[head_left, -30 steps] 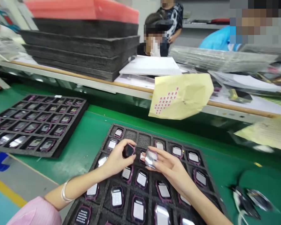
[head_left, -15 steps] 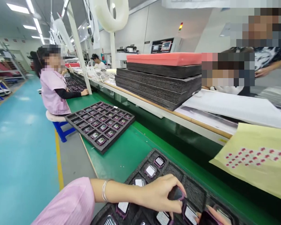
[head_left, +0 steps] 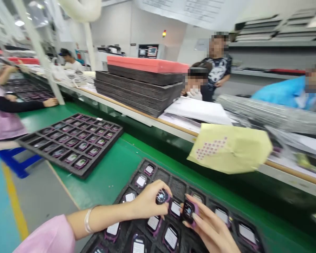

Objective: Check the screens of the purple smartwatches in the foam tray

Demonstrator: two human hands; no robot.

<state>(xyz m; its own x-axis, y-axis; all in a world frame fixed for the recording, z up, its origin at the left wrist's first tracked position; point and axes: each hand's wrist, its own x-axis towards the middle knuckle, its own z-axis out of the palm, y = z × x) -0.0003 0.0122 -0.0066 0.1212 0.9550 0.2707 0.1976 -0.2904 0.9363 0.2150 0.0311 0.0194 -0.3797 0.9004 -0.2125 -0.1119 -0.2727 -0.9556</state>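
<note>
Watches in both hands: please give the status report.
Left hand: gripping one watch, screen lit. Right hand: gripping another watch, screen lit. Tray with more watches below; nothing seen blocking.

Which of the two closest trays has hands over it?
The nearer tray, with the left hand and right hand above; none is over the farther tray.

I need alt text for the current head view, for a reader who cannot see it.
A person's left hand holds one lit, purple-rimmed watch and the right hand another, over a black tray of watches on a green table. A second tray lies to the left; behind, a shelf carries black slabs topped with a red one.
</note>
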